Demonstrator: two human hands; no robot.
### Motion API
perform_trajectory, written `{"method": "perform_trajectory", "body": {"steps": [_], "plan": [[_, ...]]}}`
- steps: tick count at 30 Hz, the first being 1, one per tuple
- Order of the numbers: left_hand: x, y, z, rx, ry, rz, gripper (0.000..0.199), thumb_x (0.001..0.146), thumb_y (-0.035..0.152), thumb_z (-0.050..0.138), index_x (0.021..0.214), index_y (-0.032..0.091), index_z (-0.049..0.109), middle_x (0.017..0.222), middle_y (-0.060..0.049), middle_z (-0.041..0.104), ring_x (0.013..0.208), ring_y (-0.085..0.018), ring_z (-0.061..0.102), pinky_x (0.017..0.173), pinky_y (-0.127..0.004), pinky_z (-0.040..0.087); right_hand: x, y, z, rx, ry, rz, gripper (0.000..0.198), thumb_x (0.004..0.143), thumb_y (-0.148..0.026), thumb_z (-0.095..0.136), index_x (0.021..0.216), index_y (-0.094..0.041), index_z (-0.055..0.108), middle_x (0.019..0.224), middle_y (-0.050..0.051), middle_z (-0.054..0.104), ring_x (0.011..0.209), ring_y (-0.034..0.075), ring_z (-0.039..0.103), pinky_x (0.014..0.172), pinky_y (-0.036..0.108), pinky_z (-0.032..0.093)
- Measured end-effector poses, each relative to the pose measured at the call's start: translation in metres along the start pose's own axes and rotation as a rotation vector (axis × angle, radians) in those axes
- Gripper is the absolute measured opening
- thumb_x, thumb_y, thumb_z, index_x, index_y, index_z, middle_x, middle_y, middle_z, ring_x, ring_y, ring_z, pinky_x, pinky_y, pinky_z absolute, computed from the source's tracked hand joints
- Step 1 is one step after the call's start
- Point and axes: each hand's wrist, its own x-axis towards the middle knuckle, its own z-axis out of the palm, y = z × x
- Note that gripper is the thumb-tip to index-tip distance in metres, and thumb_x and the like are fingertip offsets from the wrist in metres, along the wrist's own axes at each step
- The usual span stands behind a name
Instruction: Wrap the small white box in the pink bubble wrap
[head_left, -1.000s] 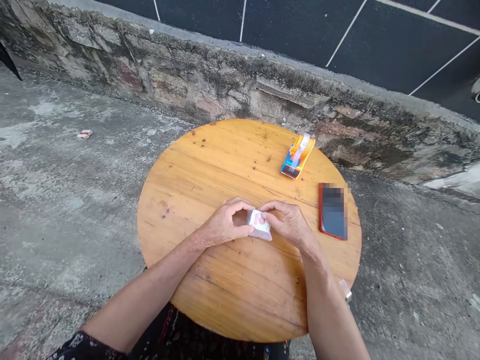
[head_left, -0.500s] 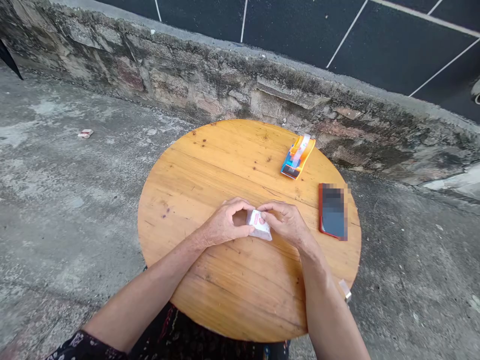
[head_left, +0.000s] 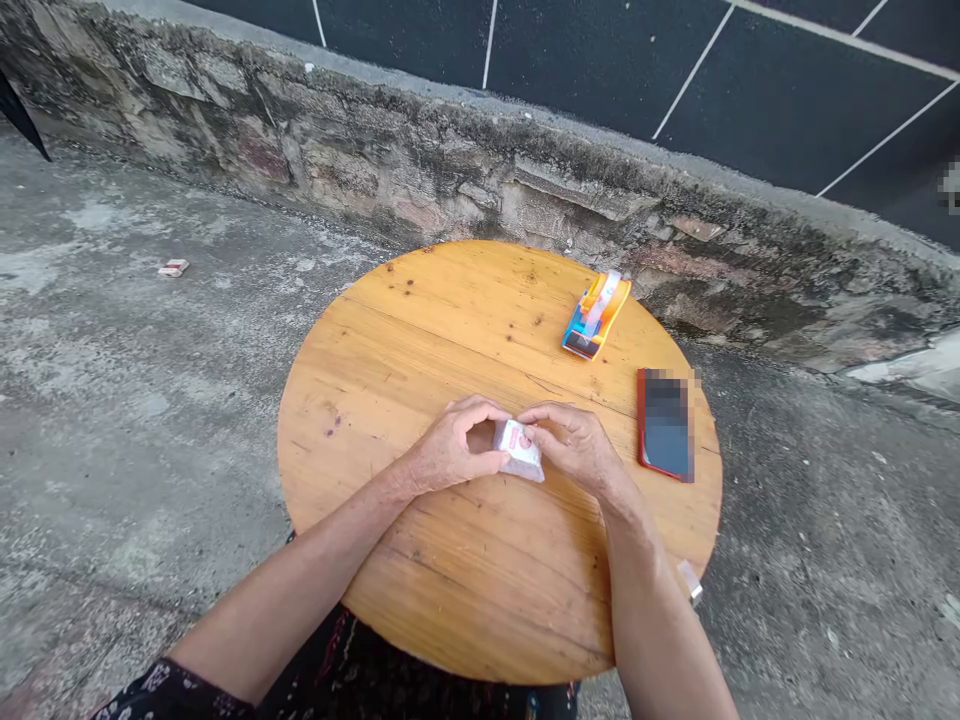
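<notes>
Bending over a round table of varnished yellow-brown wood (head_left: 450, 340), someone has both bare hands on a small white block-shaped packet with pink-red print and a clear-looking wrapper (head_left: 520, 452), which rests near the middle of the tabletop. I can see the left hand (head_left: 450, 448) grasping the packet's left side between thumb and fingers, leaving a rounded gap inside the curve of the hand. The right hand (head_left: 576, 448) pinches its far right corner, thumb on the printed top; what those other fingers touch underneath, I can't tell. Farther back, towards the right, sits a yellow-and-blue plastic tape dispenser (head_left: 596, 315) with a pale patterned roll. A dark-screened phone in a red case (head_left: 666, 425) lies beyond the right hand, well apart from the packet.
</notes>
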Motion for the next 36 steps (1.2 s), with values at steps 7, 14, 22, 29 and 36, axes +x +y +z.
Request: {"method": "perform_trajectory", "body": {"steps": [7,14,22,29,36], "plan": [[0.001,0.000,0.000,-0.002,-0.007,-0.013,0.038,0.071,0.022,0.069,0.108,0.021,0.061,0.105,-0.004,0.064,0.099,-0.021,0.060,0.092,-0.037,0.045,-0.003,-0.001,-0.001,0.042,0.054,0.058,0.013,0.085,-0.022,0.057,0.094,-0.023,0.067,0.094,0.002,0.072,0.091,0.019,0.066,0.084,0.033,0.049],[0.001,0.001,0.000,0.011,-0.004,-0.012,0.038,0.070,0.021,0.069,0.107,0.020,0.061,0.105,-0.004,0.064,0.098,-0.021,0.060,0.092,-0.037,0.045,-0.005,0.000,0.000,0.110,0.046,0.073,0.020,0.086,-0.016,0.051,0.102,-0.022,0.062,0.095,0.003,0.072,0.091,0.018,0.065,0.083,0.032,0.049],[0.001,0.002,0.000,0.013,-0.006,-0.022,0.038,0.069,0.023,0.070,0.106,0.021,0.062,0.105,-0.004,0.064,0.097,-0.022,0.059,0.092,-0.038,0.045,-0.005,0.003,0.000,0.144,0.013,0.116,0.018,0.088,-0.021,0.051,0.100,-0.021,0.064,0.093,0.003,0.072,0.085,0.018,0.066,0.077,0.032,0.052],[0.000,-0.001,0.000,0.011,0.003,-0.019,0.038,0.070,0.023,0.070,0.107,0.021,0.061,0.105,-0.004,0.064,0.098,-0.021,0.060,0.092,-0.038,0.045,-0.005,0.008,0.001,0.214,0.086,0.132,0.018,0.088,-0.024,0.050,0.099,-0.021,0.064,0.097,0.005,0.072,0.092,0.019,0.068,0.083,0.034,0.052],[0.001,0.000,0.000,0.023,0.002,-0.016,0.041,0.069,0.022,0.070,0.109,0.020,0.061,0.111,-0.007,0.061,0.106,-0.023,0.058,0.096,-0.039,0.044,-0.006,0.017,-0.002,0.191,0.106,0.198,0.019,0.087,-0.023,0.049,0.101,-0.020,0.062,0.095,0.006,0.073,0.088,0.019,0.070,0.081,0.035,0.053]]}}
